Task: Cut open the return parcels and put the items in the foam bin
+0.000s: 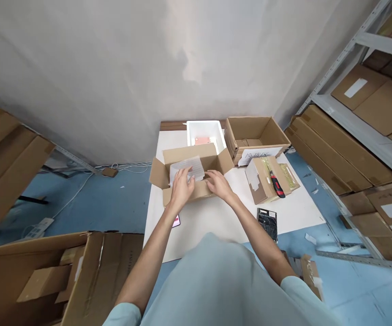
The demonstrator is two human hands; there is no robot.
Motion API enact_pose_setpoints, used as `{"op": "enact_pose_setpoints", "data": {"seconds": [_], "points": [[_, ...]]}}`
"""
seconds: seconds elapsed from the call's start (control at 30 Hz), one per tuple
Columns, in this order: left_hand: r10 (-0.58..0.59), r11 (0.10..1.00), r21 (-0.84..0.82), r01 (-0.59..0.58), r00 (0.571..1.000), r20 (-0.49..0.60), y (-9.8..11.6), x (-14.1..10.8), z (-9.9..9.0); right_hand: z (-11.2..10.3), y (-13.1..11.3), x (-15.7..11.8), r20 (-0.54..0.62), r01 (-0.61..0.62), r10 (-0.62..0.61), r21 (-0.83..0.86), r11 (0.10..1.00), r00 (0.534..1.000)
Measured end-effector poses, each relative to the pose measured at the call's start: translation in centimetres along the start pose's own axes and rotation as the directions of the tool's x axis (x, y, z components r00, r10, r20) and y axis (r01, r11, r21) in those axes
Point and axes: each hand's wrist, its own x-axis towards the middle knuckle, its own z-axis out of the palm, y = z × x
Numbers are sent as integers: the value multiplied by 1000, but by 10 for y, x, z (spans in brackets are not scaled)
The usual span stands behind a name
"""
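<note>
An open cardboard box [191, 153] with its flaps spread stands on the white-covered table [212, 226]. A sheet of thin white packing foam [194, 166] lies in its opening, toward the left. My left hand [181, 186] rests on the near part of the foam, over the box's front flap, with fingers apart. At the right end of the front flap is my right hand [218, 183], fingers bent over the box edge, spread and holding nothing visible. The bottom of the box is mostly hidden.
Behind stand a white foam bin [189, 131] and a larger open carton [230, 138]. On the right, a red-black cutter [277, 185] lies on a taped box [257, 194], near a black packet [267, 224]. A phone [176, 221] lies left. Shelves [379, 43] hold cartons.
</note>
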Motion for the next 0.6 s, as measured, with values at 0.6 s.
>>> {"op": "enact_pose_setpoints", "data": {"seconds": [0.6], "points": [[-58,903,-271,335,717,694,119,-116,233,-45,216,-320,81,-918,917,-41,394,390]]}}
